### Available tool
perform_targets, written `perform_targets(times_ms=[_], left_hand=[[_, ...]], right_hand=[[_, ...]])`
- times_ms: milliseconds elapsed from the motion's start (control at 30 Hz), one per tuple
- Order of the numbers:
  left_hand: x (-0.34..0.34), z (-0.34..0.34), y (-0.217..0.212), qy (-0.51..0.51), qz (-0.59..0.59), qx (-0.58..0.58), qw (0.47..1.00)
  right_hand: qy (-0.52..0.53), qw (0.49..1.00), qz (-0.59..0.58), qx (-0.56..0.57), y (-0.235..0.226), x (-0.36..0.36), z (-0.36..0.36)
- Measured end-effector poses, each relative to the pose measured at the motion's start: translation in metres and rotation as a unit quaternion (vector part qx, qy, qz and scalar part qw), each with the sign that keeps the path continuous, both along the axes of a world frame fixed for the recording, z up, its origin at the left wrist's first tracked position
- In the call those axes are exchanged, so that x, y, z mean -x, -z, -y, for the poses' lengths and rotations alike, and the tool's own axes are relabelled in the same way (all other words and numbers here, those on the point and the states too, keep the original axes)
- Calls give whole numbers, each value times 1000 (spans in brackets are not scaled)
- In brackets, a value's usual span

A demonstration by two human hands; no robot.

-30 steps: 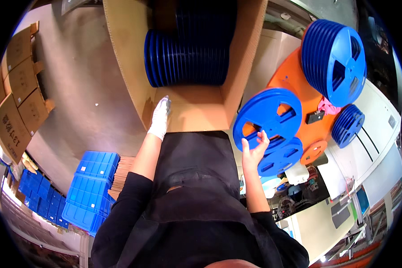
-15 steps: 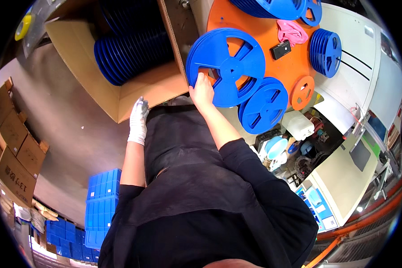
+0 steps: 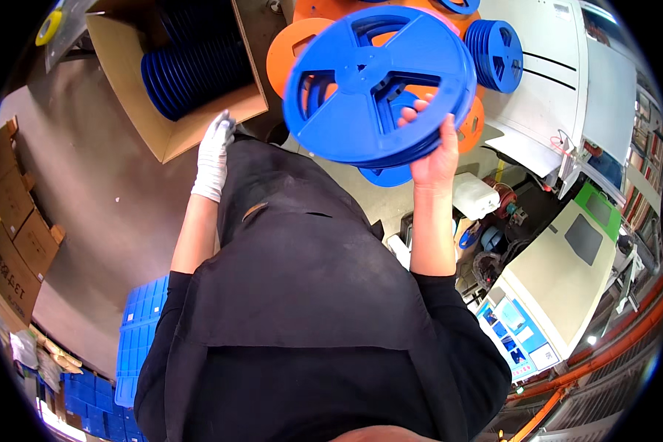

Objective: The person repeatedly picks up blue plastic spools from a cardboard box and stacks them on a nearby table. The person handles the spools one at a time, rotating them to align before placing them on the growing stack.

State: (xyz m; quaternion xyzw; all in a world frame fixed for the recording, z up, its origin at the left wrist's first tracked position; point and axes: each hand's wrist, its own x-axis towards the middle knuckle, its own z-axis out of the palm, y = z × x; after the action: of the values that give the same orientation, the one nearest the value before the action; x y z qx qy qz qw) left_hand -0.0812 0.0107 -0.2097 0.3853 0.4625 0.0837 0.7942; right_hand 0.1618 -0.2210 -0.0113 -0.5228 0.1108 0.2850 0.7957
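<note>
My right hand [image 3: 436, 160] grips a stack of large blue plastic reels [image 3: 361, 70] by the near right rim. Fingers show in a slot of the top reel, and the stack is tilted above an orange round surface [image 3: 313, 10]. My left hand [image 3: 212, 158], in a white glove, holds nothing; its fingers stretch out beside the near edge of an open cardboard box [image 3: 125, 88]. Inside that box, blue reels [image 3: 191, 77] stand on edge in rows. Under the held stack, another blue reel [image 3: 387, 175] is partly hidden.
Beyond the held stack stand more blue reels [image 3: 501, 55]. Orange discs [image 3: 283, 55] lie at the table's side. A beige machine [image 3: 560, 272] stands at the right, blue crates [image 3: 140, 324] at the lower left and cardboard cartons [image 3: 15, 250] at the far left.
My right hand has shifted from the stack's left side to its right rim and now lifts and tilts it nearer. My body has turned, and the left hand stays by the box.
</note>
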Motion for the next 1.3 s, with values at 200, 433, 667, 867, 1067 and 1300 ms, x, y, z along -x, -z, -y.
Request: perform_targets(times_ms=[200,433,667,867,1067,1300], left_hand=[[-70,18,-162,152,117,-597,779],[-97,39,-211,194,136,-682,691],[-97,50,-218,194,124,-647,727],[-102,62,-211,250,109,-604,749],[-89,48,-181,234,111,-684,682],[75,-38,-120,583,-241,-543,554]], right_hand=[[12,967,-3,-255,6,14,39],[-30,952,29,-304,-31,38,29],[-55,971,73,-221,-53,71,31],[-82,972,87,-200,-65,84,41],[-10,981,71,-180,-51,85,54],[36,961,56,-267,-28,57,80]])
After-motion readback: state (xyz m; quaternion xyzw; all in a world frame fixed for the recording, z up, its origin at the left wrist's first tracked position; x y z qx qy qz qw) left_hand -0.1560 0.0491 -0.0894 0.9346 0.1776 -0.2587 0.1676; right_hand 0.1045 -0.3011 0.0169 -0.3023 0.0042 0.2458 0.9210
